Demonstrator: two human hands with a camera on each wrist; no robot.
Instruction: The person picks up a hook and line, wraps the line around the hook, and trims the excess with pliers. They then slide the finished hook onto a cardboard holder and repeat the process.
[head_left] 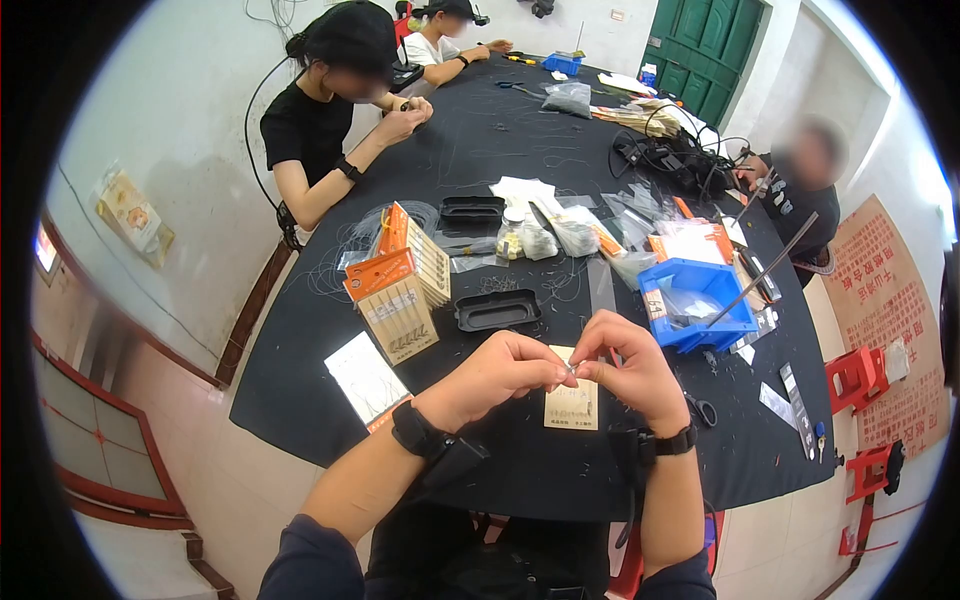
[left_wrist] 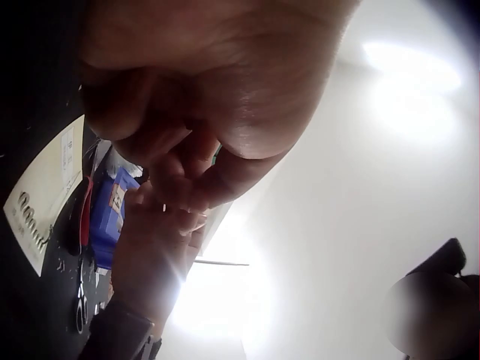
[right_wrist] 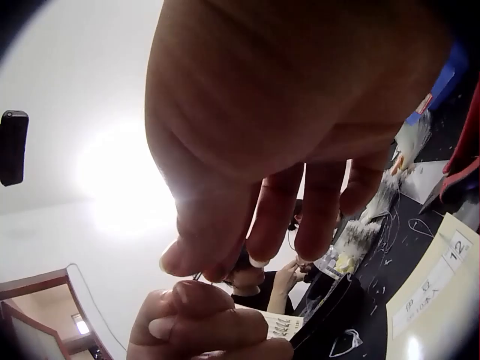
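Note:
Both hands meet above a tan card (head_left: 572,410) with printed text and small hooks, near the table's front edge. The left hand (head_left: 505,374) pinches a tiny shiny item (head_left: 571,369) between thumb and curled fingers. From the other side the right hand (head_left: 632,372) pinches at the same spot, thumb against index finger. In the right wrist view a thin dark piece (right_wrist: 198,277) shows between the fingertips of the right hand (right_wrist: 277,135) and the left hand (right_wrist: 210,322). The left wrist view shows the left hand (left_wrist: 202,112) curled, mostly hiding the item.
Left of the hands lie a white card (head_left: 366,380) and standing hook cards (head_left: 398,312). Behind is a black tray (head_left: 497,310); a blue bin (head_left: 697,305) stands right. Scissors (head_left: 703,410) lie beside the right wrist. Several people sit around the table (head_left: 480,480).

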